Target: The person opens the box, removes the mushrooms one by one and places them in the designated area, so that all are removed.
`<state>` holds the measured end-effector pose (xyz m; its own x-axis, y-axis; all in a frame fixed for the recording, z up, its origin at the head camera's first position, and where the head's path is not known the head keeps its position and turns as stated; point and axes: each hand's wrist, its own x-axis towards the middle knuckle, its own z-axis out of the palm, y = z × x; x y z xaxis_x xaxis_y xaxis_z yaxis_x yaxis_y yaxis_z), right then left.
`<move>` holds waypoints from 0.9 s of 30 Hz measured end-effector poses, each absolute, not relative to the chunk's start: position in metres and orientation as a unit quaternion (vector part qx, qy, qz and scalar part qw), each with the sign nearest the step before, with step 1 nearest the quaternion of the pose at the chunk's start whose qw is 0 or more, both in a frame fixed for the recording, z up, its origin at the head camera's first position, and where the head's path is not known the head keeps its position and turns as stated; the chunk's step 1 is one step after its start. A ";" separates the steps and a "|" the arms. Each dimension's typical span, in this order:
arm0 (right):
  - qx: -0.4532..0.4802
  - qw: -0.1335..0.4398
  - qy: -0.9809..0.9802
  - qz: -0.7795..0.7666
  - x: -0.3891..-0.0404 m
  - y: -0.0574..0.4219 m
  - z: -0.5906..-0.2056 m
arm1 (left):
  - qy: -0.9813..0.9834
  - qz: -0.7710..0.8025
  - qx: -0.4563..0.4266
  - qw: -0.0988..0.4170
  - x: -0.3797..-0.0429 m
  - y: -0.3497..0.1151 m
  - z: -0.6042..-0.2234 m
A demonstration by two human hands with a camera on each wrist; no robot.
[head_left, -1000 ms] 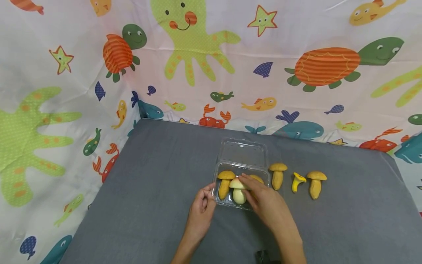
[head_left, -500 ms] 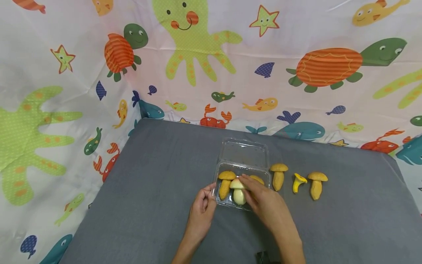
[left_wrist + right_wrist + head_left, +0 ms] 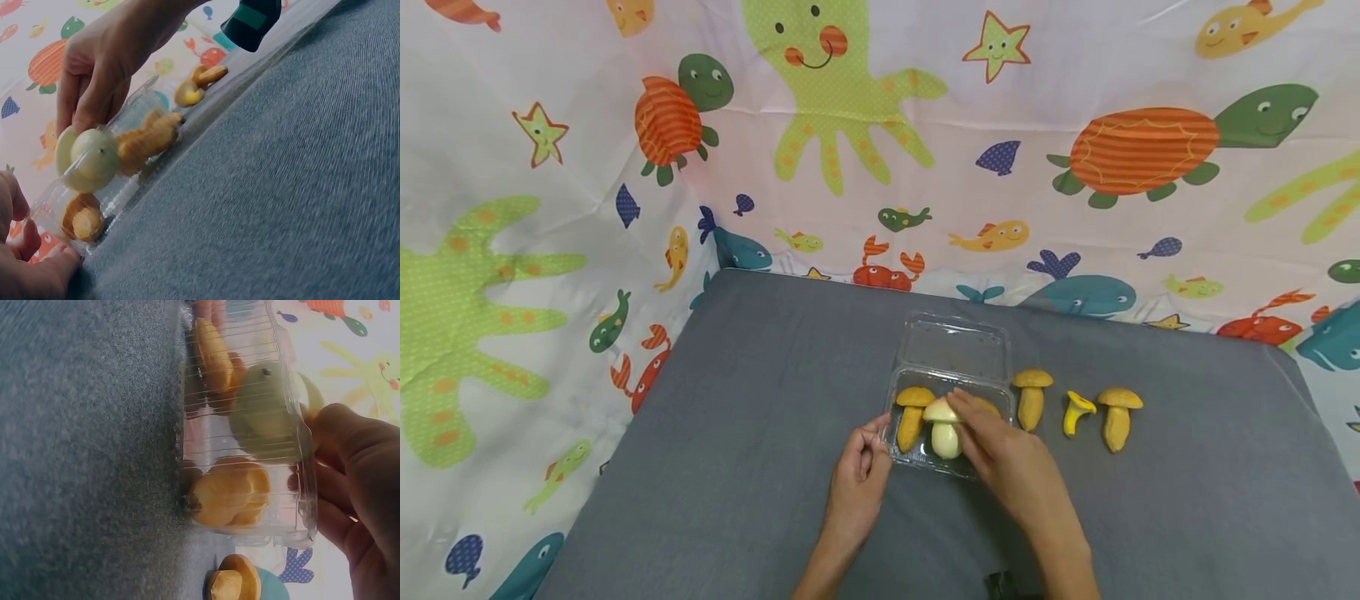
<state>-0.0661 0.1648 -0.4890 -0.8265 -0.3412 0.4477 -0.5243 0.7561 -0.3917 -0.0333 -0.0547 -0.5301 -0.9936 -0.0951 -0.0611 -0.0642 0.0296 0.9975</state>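
Observation:
My left hand [image 3: 859, 475] pinches the left edge of a clear plastic clamshell box [image 3: 953, 346], whose lid lies folded back. With my right hand [image 3: 1011, 462] I hold a pale, cream-green toy mushroom [image 3: 945, 442] by its cap, over the middle of the box. In the left wrist view the pale mushroom [image 3: 94, 153] leans at the rim, stem end toward the camera. A tan mushroom [image 3: 910, 427] lies in the box's left side. Another one [image 3: 228, 494] lies on the right side, mostly hidden by my right hand in the head view.
To the right of the box lie a tan mushroom [image 3: 1031, 402], a small yellow funnel-shaped mushroom [image 3: 1078, 414] and another tan mushroom [image 3: 1118, 421]. They rest on a grey cloth [image 3: 760, 417]. A curtain [image 3: 820, 108] printed with sea animals hangs behind and at the left.
The pale mushroom has shifted slightly up and to the right in the head view, with my right fingers moving along. My left hand has stayed at the box's edge.

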 end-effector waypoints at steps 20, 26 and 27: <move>0.221 0.258 -0.907 0.248 -0.063 0.203 -0.469 | -0.707 -0.701 0.094 0.011 -0.029 -0.049 -0.528; 0.207 0.300 -0.896 0.253 -0.062 0.216 -0.466 | -0.700 -0.708 0.093 0.011 -0.029 -0.049 -0.529; 0.205 0.305 -0.895 0.254 -0.062 0.218 -0.465 | -0.699 -0.709 0.093 0.011 -0.029 -0.049 -0.529</move>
